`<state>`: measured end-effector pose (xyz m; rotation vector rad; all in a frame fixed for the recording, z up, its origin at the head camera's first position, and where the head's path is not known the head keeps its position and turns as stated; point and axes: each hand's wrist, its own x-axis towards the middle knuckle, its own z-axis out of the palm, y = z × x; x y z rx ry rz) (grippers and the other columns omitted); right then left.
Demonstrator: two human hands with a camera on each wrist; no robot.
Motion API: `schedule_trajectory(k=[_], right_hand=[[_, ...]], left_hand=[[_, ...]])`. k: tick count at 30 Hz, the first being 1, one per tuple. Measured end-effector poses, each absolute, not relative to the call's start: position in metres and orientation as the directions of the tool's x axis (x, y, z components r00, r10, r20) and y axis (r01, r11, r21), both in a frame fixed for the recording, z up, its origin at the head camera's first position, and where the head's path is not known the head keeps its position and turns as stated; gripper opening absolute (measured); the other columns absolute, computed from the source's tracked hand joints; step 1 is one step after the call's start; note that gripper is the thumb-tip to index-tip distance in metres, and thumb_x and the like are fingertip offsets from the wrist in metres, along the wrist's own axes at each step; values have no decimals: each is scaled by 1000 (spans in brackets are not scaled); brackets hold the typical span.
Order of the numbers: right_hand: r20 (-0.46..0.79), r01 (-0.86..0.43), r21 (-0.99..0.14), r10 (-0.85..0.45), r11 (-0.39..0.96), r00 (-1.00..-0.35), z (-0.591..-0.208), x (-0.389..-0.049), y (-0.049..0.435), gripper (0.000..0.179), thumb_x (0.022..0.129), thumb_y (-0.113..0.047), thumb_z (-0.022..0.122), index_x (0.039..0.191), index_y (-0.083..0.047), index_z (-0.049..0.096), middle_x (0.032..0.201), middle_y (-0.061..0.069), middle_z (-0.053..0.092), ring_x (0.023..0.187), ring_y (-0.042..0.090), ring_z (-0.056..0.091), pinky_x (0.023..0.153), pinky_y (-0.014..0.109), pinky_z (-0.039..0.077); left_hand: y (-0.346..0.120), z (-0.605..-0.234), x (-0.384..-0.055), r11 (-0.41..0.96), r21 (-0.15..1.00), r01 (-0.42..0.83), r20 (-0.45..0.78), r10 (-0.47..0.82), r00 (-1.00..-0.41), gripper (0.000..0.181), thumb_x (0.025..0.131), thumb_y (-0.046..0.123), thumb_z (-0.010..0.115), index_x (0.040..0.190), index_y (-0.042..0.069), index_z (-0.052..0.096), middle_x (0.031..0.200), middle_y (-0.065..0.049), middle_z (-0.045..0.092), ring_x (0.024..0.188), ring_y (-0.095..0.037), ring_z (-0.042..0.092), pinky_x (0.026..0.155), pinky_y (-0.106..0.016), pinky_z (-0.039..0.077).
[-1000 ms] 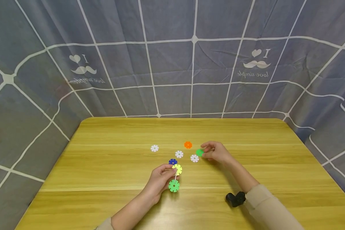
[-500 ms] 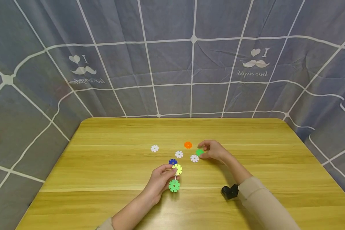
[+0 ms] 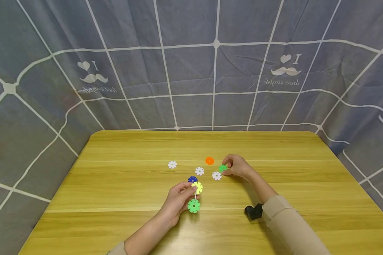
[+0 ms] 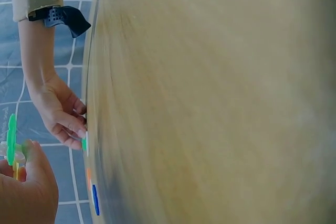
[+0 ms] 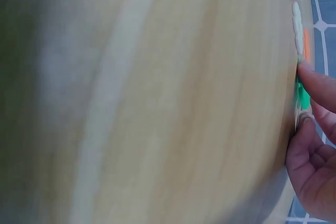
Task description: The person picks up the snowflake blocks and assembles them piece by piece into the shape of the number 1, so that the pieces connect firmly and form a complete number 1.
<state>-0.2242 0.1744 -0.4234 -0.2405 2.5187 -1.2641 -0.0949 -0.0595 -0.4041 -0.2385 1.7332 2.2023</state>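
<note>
In the head view my left hand [image 3: 178, 201] grips a joined chain of notched plastic discs. A yellow disc [image 3: 196, 188] is at its top, a white disc seen edge-on [image 3: 195, 196] in the middle, and a green disc [image 3: 194, 206] at the bottom. My right hand [image 3: 237, 166] is down at the table, with thumb and fingers pinching the edges of another green disc [image 3: 223, 168]. That disc looks slightly tilted in the right wrist view, between the fingertips [image 5: 306, 66]. A blue disc [image 3: 192, 179] lies just beyond the yellow one, partly covered.
Flat on the wooden table [image 3: 115, 198] lie an orange disc [image 3: 209, 160] and three white ones: a left one [image 3: 172, 164], a middle one [image 3: 199, 171] and a right one [image 3: 216, 176]. A black wrist device [image 3: 254, 211] sits by the right cuff. Grey curtains surround the table.
My right hand has shifted slightly left and its fingers have closed in on the loose green disc, which now looks slightly tilted. The left hand and its chain stay nearly still.
</note>
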Motion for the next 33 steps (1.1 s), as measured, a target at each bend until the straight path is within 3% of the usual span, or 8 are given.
schedule_trajectory(k=[11, 23, 33], right_hand=[[-175, 3, -833, -259, 553, -950, -423, -221, 179, 32, 72, 7, 75, 93, 2, 52, 74, 5, 43, 66, 16, 40, 51, 21, 39], [-227, 81, -885, -273, 459, -935, -419, -218, 187, 25, 82, 8, 64, 105, 11, 56, 70, 4, 48, 60, 14, 46, 55, 23, 45], [-250, 108, -892, -279, 439, -927, -417, -213, 184, 20, 83, 5, 65, 101, 12, 59, 66, 3, 51, 58, 12, 52, 54, 21, 49]], left_hand=[[-60, -403, -94, -197, 911, -361, -338, 140, -931, 30, 91, 14, 60, 113, -5, 53, 87, 1, 65, 80, -13, 65, 68, -20, 52], [-60, -402, -94, -197, 912, -361, -337, 145, -930, 29, 91, 14, 60, 113, -5, 53, 86, 1, 66, 79, -13, 65, 67, -21, 52], [-61, -403, -94, -190, 912, -363, -340, 142, -930, 26, 91, 14, 60, 110, -4, 55, 87, 0, 65, 79, -14, 65, 66, -21, 52]])
